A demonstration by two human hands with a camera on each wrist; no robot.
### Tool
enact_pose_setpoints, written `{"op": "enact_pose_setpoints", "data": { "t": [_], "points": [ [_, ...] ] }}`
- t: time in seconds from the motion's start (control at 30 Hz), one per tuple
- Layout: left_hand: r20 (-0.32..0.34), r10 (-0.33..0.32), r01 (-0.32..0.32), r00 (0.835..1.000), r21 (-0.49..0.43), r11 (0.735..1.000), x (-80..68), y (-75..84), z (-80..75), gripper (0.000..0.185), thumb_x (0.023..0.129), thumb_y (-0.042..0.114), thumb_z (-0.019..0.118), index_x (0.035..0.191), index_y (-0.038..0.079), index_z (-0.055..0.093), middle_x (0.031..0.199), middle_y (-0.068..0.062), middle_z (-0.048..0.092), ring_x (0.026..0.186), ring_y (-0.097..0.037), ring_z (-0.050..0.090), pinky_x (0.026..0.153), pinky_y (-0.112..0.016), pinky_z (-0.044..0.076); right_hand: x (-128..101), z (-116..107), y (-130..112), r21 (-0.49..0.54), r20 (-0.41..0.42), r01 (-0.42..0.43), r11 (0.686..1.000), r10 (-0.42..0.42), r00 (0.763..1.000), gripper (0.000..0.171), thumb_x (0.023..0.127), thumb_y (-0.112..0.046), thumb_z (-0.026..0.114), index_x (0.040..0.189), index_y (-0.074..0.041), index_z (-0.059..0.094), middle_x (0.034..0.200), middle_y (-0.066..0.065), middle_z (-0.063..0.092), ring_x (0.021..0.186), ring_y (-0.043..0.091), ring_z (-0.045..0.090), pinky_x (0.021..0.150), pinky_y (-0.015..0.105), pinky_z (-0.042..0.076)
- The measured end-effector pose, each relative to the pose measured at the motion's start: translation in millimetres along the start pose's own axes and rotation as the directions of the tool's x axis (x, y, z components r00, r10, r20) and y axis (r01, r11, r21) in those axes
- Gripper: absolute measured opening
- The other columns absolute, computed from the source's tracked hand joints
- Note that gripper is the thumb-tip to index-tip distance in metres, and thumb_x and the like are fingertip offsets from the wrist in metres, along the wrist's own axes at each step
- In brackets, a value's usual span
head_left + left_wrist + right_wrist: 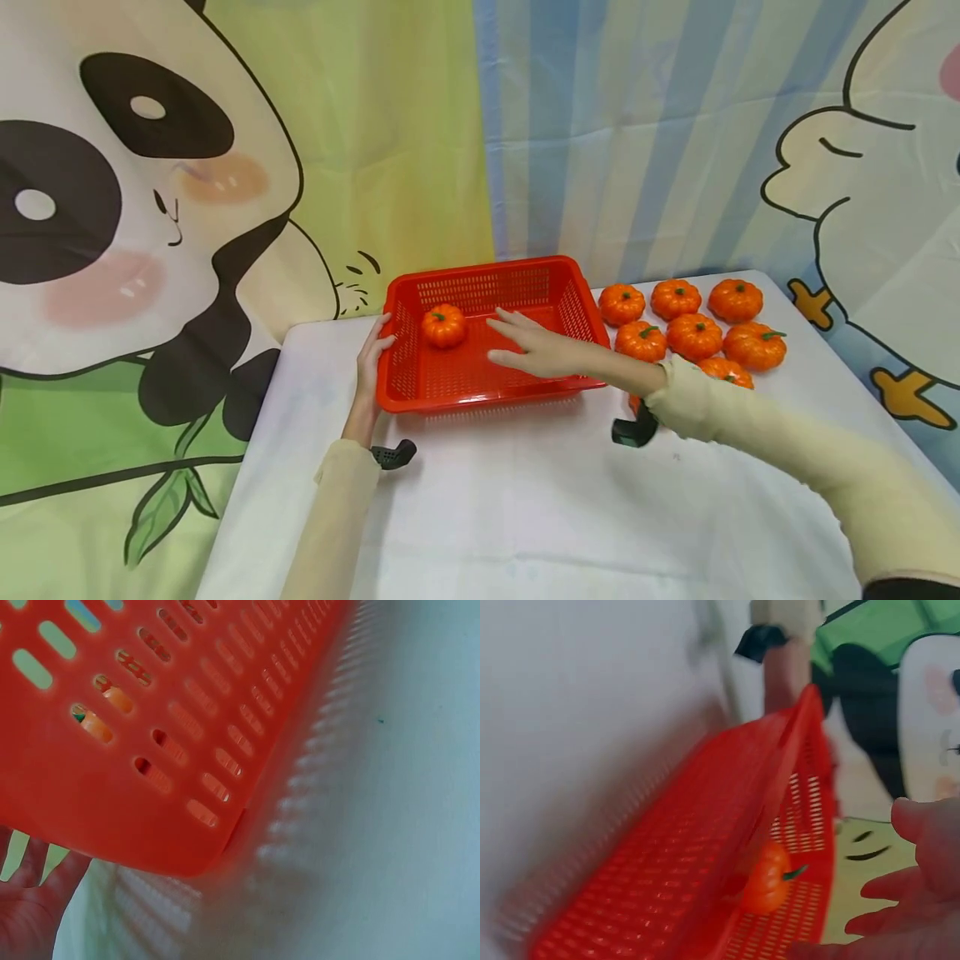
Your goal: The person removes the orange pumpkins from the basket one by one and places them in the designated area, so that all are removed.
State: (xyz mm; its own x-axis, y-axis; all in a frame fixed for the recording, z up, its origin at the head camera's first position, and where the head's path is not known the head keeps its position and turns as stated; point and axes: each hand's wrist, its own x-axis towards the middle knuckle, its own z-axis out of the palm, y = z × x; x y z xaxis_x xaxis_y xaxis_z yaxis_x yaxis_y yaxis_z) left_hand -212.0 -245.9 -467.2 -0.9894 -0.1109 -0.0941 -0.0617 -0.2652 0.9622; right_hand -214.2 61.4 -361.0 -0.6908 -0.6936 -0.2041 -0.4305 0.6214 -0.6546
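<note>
A red plastic basket (pixel 480 400) with slotted walls stands on the table, holding one small orange pumpkin (pixel 444 326) in its left part. My left hand (pixel 369 367) is at the basket's left side, with fingertips at the rim. In the left wrist view, the left fingers (pixel 64 881) are extended along the basket's outer wall, their tips hidden behind it. Over the right half of the basket, my right hand (pixel 543 346) holds nothing, its fingers spread and pointing left. The right wrist view shows the pumpkin (pixel 769 877) below and apart from those fingers.
Several more orange pumpkins (pixel 694 336) sit in a cluster on the table to the basket's right, one partly hidden by my right wrist. White cloth (pixel 525 517) covers the table. A printed curtain (pixel 615 125) hangs directly behind the basket.
</note>
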Motion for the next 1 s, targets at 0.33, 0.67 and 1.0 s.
{"op": "enact_pose_setpoints", "data": {
  "t": [0.33,0.67,1.0],
  "points": [
    [-0.009,-0.007,0.007,1.000,-0.008,1.000,-3.0,-13.3,0.5,0.049,0.100,0.013,0.035,0.148,0.024,0.039,0.159,0.011,0.028,0.139,-0.014,0.035,0.117,-0.034,0.029,140,6,0,-0.314,0.216,0.011,0.949,0.060,0.975,0.068,0.102,-0.033,0.044,0.154,-0.002,0.014,0.162,0.016,0.018,0.152,0.030,0.011,0.124,0.041,0.014],
    [-0.010,0.015,-0.015,1.000,-0.010,1.000,-1.1,-8.8,3.0,0.049,0.100,0.013,0.036,0.148,0.023,0.040,0.159,0.009,0.029,0.138,-0.019,0.036,0.115,-0.035,0.031,259,38,66,-0.353,0.241,-0.035,0.935,0.127,0.962,0.080,0.093,-0.051,0.054,0.156,-0.016,0.019,0.162,0.002,0.023,0.150,0.021,0.023,0.121,0.037,0.024],
    [-0.002,0.017,-0.017,1.000,-0.012,1.000,2.1,-2.7,-0.2,0.048,0.101,0.015,0.035,0.147,0.023,0.039,0.156,0.005,0.033,0.141,-0.025,0.035,0.116,-0.038,0.032,260,36,52,-0.378,0.204,-0.046,0.924,0.132,0.970,0.074,0.089,-0.037,0.068,0.152,-0.022,0.032,0.157,0.002,0.034,0.149,0.022,0.020,0.118,0.035,0.029]
  ]
}}
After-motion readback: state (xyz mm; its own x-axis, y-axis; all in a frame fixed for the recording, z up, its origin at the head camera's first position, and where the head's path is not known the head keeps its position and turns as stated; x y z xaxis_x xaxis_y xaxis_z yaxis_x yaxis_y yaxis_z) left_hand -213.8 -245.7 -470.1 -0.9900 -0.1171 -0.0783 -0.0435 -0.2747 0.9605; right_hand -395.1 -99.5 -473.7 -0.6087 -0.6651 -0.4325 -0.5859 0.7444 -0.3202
